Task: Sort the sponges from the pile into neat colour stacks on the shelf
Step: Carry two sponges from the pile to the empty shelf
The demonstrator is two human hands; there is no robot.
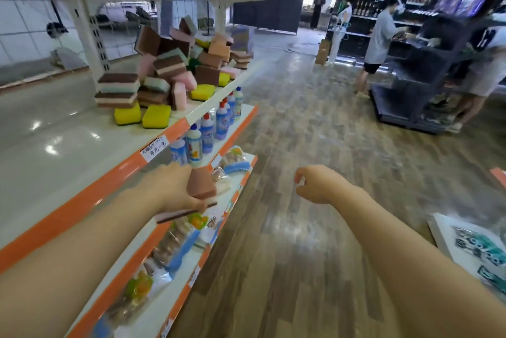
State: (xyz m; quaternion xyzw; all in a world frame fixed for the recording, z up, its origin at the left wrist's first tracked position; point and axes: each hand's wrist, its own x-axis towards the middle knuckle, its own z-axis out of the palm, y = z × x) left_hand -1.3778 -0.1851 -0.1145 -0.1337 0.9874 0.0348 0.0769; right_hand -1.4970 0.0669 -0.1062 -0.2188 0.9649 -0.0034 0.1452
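A jumbled pile of sponges (175, 64) in brown, pink, mint, orange and yellow lies on the cream shelf (68, 146) with an orange front edge. Two brown-topped sponges (116, 91) sit stacked at the pile's near left, with two yellow sponges (142, 116) in front. My left hand (175, 190) grips a brown-and-pink sponge (201, 183) in front of the shelf edge, with a second flat sponge (175, 216) under the palm. My right hand (317, 184) hangs over the aisle with loosely curled fingers, holding nothing.
Below the sponge shelf stand blue-and-white cleaner bottles (210, 129), and lower still packaged brushes (178, 244). Wood-look floor runs to the right. Several people stand by a dark shelving unit (410, 85) at the far right. A printed white box (476, 244) lies on the floor.
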